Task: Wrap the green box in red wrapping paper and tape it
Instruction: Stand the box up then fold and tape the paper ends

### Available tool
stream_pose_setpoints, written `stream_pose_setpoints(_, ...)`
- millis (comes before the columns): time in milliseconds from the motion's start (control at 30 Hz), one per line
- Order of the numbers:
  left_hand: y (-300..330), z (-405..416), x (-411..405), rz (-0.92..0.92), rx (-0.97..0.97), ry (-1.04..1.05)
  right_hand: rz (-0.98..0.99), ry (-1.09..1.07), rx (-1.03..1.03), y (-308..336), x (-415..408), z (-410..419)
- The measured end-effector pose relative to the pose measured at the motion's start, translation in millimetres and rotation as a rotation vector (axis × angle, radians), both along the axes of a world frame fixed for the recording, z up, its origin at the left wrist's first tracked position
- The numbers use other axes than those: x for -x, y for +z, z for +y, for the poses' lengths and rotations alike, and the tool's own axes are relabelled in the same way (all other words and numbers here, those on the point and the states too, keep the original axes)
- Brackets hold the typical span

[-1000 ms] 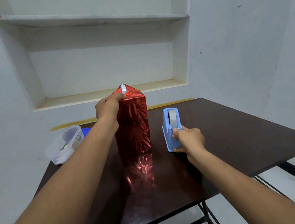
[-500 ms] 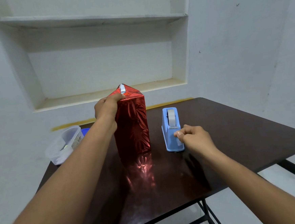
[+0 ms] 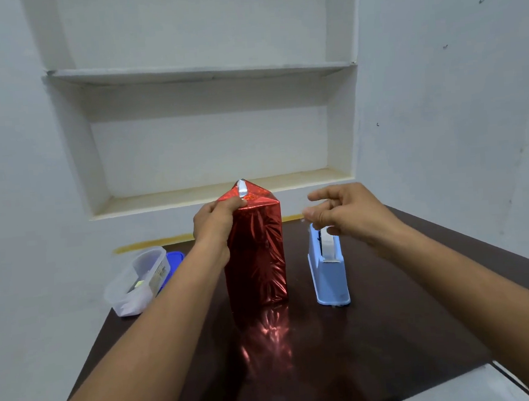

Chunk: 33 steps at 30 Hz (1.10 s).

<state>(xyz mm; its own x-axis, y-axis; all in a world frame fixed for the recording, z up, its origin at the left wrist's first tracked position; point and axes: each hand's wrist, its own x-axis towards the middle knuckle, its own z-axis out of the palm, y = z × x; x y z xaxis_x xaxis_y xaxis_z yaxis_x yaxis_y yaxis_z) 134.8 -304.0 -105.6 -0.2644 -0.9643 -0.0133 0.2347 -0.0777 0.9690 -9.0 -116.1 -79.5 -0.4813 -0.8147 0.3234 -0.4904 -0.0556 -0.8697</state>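
While box (image 3: 256,251) top is gripped by L hand (image 3: 216,223) | R hand (image 3: 349,214) pinch unclear, tape unseen | risk: flap (image 3: 246,193) springs open if grip eased.

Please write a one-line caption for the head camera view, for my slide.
Left hand grips the upright red-wrapped box at its top while the right hand is raised above the blue tape dispenser.

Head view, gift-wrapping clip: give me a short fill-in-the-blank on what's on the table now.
1. The upright box in shiny red foil paper is gripped near its top by the ____ hand.
2. The light blue plastic tape dispenser stands to the box's ____.
3. The clear plastic container sits on the dark brown ____.

Missing words: left; right; table
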Motion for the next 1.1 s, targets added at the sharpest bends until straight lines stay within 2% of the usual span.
stream_pose_setpoints(333, -5.0, 4.8, -0.1, 0.011, 0.055, 0.004, 0.209, 0.025, -0.147, 64.6, -0.8, -63.9)
stream_pose_setpoints(500, -5.5, 4.5, -0.7, 0.032, 0.056, -0.004, 0.422, 0.042, -0.239, 94.0, -11.6, -99.7)
stream_pose_setpoints(733, -7.8, 5.5, 0.2, 0.031, 0.089, 0.027, 0.622, 0.142, -0.43, 106.3, -14.0, -133.8)
stream_pose_setpoints(933, -10.3, 4.3, 1.2, 0.048, 0.107, 0.023, 0.686, 0.233, -0.59, 108.7, -10.2, -149.2)
stream_pose_setpoints(1100, -10.7, 4.3, 2.5, 0.054, 0.102, 0.017, 0.71, 0.253, -0.611, 108.0, -7.5, -157.3)
